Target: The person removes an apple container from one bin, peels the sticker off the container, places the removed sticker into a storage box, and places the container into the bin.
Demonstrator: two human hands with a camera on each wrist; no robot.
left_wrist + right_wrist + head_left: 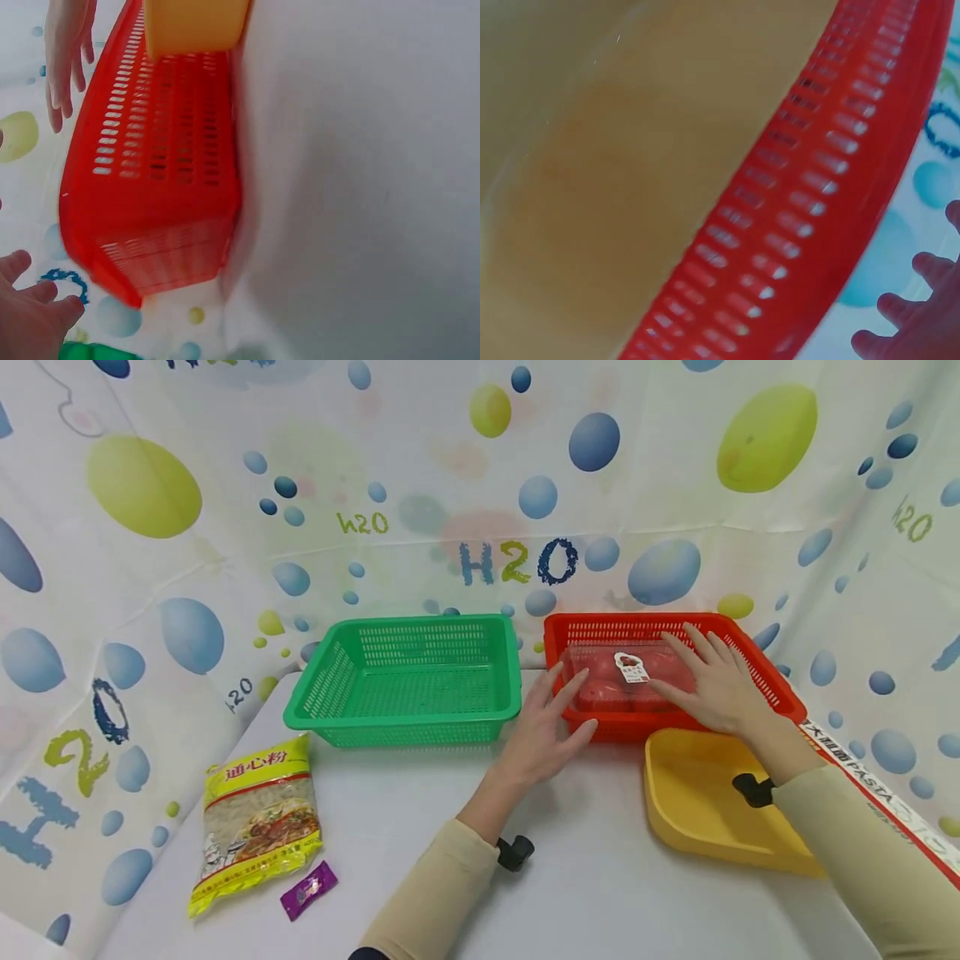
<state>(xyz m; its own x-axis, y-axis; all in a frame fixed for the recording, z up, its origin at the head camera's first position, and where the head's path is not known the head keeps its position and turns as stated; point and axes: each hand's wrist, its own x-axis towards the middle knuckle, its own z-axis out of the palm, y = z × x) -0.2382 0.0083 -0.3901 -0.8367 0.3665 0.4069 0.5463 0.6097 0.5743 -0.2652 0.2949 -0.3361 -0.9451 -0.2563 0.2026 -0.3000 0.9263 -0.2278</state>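
A clear plastic pack of red, round, fruit-like items [600,689] with a white label lies in the red basket [776,681]. My left hand [538,739] is at the basket's left front corner, fingers spread and extended towards the pack's left end. My right hand [712,685] hovers over the right part of the basket, its fingers also spread, near the pack's right end. Neither hand grips anything. In the left wrist view, the red basket's slotted wall [150,202] stands between the left hand [34,319] and the right hand [67,52].
To the left of the red basket stands a green basket [416,722]. A yellow bin [697,806] sits in front of the red one, under my right forearm. Front left lie a yellow pasta bag [258,818] and a small purple packet [309,891]. A patterned curtain [420,477] hangs behind.
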